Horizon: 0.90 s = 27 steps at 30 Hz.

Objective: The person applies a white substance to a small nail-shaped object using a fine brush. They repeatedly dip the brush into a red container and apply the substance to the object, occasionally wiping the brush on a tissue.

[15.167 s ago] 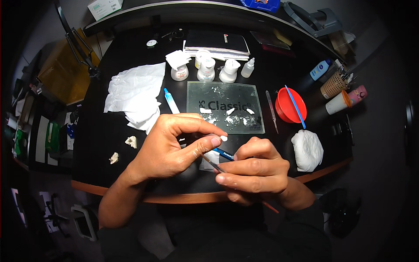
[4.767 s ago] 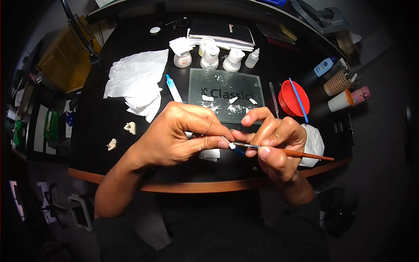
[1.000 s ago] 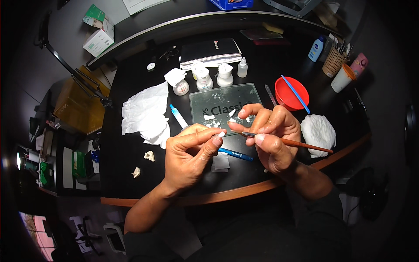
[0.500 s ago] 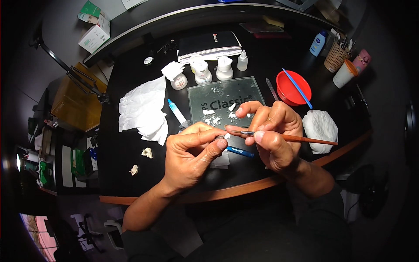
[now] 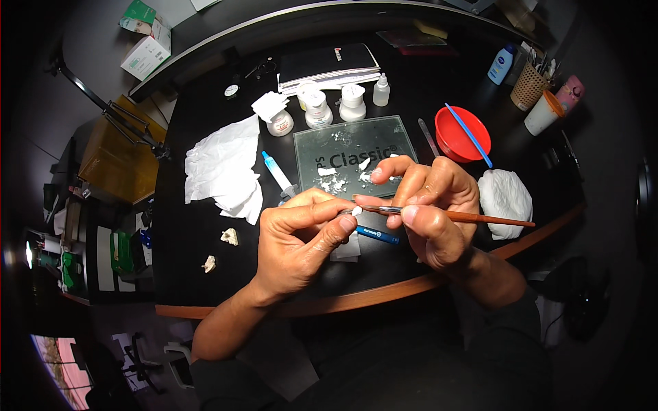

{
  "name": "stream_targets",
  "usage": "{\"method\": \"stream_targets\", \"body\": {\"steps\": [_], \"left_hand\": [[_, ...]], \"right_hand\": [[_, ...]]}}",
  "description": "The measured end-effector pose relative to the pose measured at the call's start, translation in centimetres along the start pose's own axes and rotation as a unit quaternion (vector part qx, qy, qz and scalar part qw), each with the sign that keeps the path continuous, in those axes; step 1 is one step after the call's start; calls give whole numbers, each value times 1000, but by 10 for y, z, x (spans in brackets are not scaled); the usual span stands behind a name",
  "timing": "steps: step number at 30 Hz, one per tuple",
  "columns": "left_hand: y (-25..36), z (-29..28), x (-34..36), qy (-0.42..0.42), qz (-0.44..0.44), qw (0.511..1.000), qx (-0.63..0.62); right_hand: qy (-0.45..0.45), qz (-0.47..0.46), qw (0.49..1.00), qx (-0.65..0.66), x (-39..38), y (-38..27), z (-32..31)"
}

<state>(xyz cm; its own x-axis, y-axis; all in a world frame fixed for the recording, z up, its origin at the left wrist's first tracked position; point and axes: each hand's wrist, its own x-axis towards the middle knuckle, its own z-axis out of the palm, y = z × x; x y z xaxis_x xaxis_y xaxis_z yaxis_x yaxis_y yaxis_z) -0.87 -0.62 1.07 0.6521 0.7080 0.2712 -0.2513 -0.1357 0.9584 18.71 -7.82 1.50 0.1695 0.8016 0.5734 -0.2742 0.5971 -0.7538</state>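
My left hand (image 5: 295, 243) pinches a small white piece (image 5: 356, 211) on a thin metal holder between thumb and forefinger. My right hand (image 5: 435, 219) grips a slim brush (image 5: 497, 220) with a reddish wooden handle and metal ferrule, held level, its tip at the white piece. Beneath the hands lie a blue pen-like tool (image 5: 378, 235) and white paper squares (image 5: 343, 255). Just beyond them is a glass slab (image 5: 319, 140) with dark lettering, white lumps and scattered powder.
Around the slab stand white jars (image 5: 317, 111), a dropper bottle (image 5: 381, 92), a red bowl (image 5: 452, 144), wadded tissue (image 5: 506, 205), a syringe (image 5: 274, 168), crumpled paper (image 5: 216, 164) and small cream models (image 5: 229, 235). A lamp arm (image 5: 103, 106) reaches in from the left.
Over the last second the brush tip has come left onto the white piece, which rose slightly. Fifteen seconds ago the brush pointed up-left; my right hand has since turned, holding it level.
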Motion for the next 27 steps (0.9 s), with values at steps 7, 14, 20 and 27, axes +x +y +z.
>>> {"method": "stream_targets", "body": {"steps": [7, 14, 20, 27], "left_hand": [[1, 2, 1, 2, -10, 999, -35], [7, 2, 1, -4, -129, 983, -128], [9, 2, 1, -14, -148, 974, -170], [9, -3, 1, -26, -204, 954, -217]], "right_hand": [[-4, -71, 997, -21, 1, 9, -4], [13, -155, 978, -137, -4, 11, 6], [-52, -237, 922, -300, 2, 2, 6], [-59, -240, 910, -332, 0, 5, 6]]}}
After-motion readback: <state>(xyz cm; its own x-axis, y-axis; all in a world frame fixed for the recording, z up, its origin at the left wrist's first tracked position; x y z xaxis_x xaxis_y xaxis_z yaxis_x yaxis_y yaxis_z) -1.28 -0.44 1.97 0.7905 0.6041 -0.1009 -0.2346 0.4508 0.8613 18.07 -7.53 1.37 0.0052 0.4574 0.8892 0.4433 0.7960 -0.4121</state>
